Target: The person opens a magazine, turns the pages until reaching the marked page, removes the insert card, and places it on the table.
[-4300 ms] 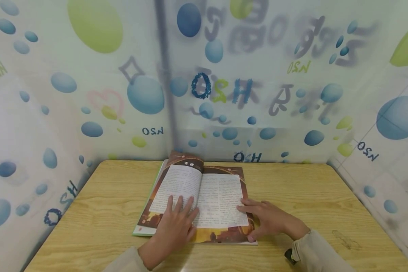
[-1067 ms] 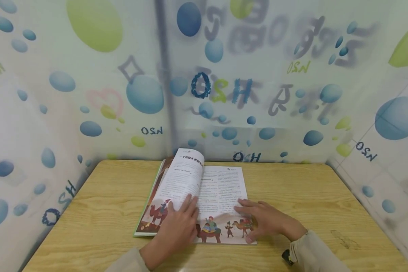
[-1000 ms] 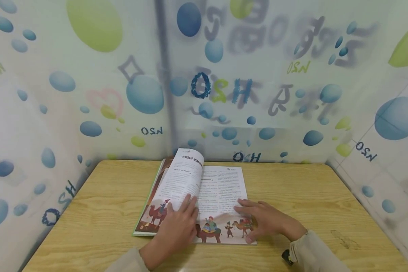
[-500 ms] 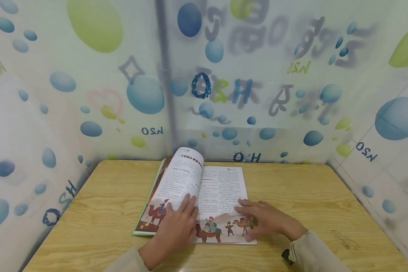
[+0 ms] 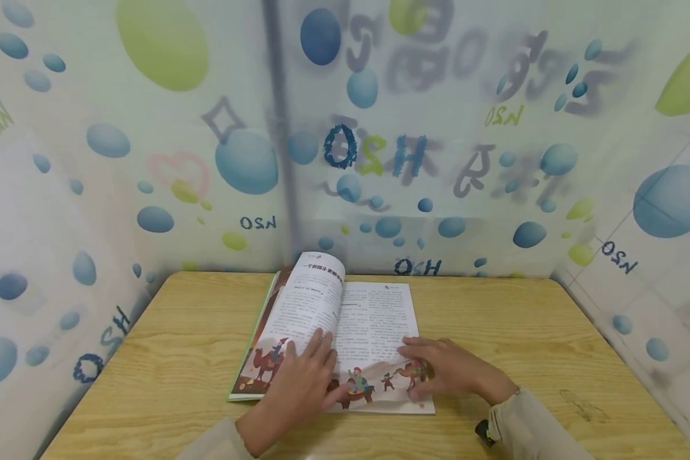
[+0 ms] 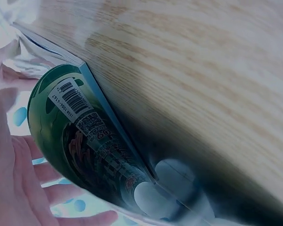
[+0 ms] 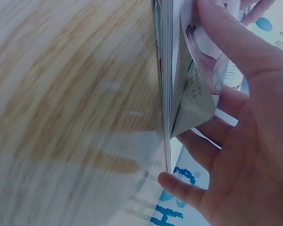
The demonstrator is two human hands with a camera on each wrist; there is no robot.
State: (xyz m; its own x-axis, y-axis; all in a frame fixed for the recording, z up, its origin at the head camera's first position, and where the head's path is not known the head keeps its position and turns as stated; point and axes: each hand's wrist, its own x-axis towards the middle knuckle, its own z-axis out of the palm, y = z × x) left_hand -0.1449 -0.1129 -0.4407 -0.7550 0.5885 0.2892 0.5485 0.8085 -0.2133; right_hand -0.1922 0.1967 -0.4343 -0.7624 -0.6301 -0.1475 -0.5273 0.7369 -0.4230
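Note:
An open picture book [image 5: 374, 316] lies in the middle of the wooden table [image 5: 523, 319], showing text above a strip of camel drawings. My left hand [image 5: 316, 365] rests flat on the arched left page, fingers straight and thumb stretched toward the spine. My right hand [image 5: 421, 374] sits at the lower right corner of the right page. In the right wrist view, my right hand [image 7: 245, 141] pinches a lifted page corner [image 7: 194, 99] between thumb and fingers. The left wrist view shows the book's green back cover [image 6: 70, 122] with a barcode, raised off the table beside my left hand [image 6: 9, 188].
Curtain walls printed with blue and green bubbles [image 5: 247, 160] close in the table on the left, back and right. Bare wood lies on both sides of the book [image 5: 167, 345]. A dark mark [image 5: 586, 406] shows on the tabletop at the near right.
Since the oldest frame a page has been turned to the camel spread. In the last second my left thumb has stretched toward the spine and my right fingers have curled at the page corner.

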